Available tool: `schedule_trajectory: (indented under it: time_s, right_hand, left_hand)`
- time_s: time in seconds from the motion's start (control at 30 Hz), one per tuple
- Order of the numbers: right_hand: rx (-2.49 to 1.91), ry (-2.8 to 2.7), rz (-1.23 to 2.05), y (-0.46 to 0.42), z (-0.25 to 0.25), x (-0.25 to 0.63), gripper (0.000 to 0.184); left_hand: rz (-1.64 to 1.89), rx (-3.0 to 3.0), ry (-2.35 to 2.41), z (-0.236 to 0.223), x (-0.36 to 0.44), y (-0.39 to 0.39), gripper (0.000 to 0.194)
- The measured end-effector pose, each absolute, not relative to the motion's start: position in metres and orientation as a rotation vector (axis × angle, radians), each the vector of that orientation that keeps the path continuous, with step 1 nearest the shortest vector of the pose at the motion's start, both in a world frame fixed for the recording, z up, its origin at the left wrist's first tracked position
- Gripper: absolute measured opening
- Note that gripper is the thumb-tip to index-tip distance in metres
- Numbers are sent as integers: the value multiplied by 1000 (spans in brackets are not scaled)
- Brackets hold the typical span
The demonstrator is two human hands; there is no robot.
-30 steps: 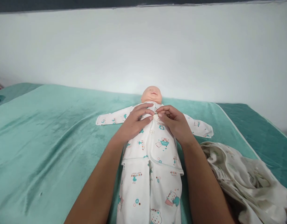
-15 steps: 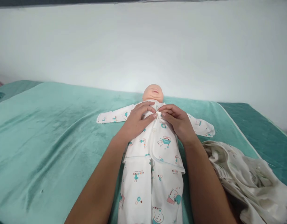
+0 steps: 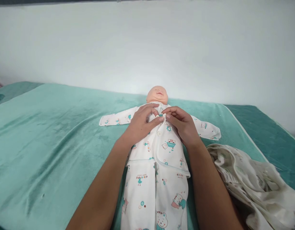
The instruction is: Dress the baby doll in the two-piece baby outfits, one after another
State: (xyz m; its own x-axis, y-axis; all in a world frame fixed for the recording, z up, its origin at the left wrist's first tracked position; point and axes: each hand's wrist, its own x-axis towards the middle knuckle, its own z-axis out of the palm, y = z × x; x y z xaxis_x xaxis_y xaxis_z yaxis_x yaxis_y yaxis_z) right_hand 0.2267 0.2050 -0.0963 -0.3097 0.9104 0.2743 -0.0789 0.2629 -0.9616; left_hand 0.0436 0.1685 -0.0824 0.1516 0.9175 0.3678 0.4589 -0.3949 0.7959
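head view: a wide teal cover (image 3: 61, 143) spreads under the doll (image 3: 157, 95), which lies face up with its sleeves out to both sides; that flat bed should help the body lie steady without being pressed. the white printed jacket (image 3: 151, 150) covers the doll's trunk and laps over the top of its trousers (image 3: 142, 191); working its front edge well probably means leaving the two fronts level and slack, so nothing drags off the doll's chest. over that chest, the right hand (image 3: 182, 123) pinches the front edge between thumb and forefinger, while the left hand (image 3: 141, 123) rests across the other front, fingers curved; whether it grips anything cannot be told. best, it seems, to let one hand steady the edge while the other does the fine work, using the lower button (image 3: 159, 133), over the doll's belly, as a guide to line. as for what is lost, the crumpled cloth heap (image 3: 254, 180) to the right of the doll's legs is partly cut off, its pieces impossible to count; the doll's feet fall below the view; its hands do not show; and the fingertips cover any buttonhole between them.
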Motion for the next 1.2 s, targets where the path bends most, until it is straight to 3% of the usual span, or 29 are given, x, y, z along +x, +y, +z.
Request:
schedule_trajectory:
  time_s: [0.47, 0.67, 0.93, 1.2]
  right_hand:
    - [-926, -1404, 1050, 204, -93, 221, 26]
    - [-931, -1356, 1062, 204, -92, 219, 23]
    - [-924, -1235, 1140, 203, -91, 221, 20]
    - [-920, -1180, 1103, 202, -90, 223, 21]
  left_hand:
    - [1421, 1725, 1364, -91, 47, 174, 32]
    - [1508, 1637, 1389, -96, 46, 178, 13]
    - [1586, 1326, 1540, -98, 33, 182, 29]
    - [1778, 930, 1303, -98, 15, 186, 28]
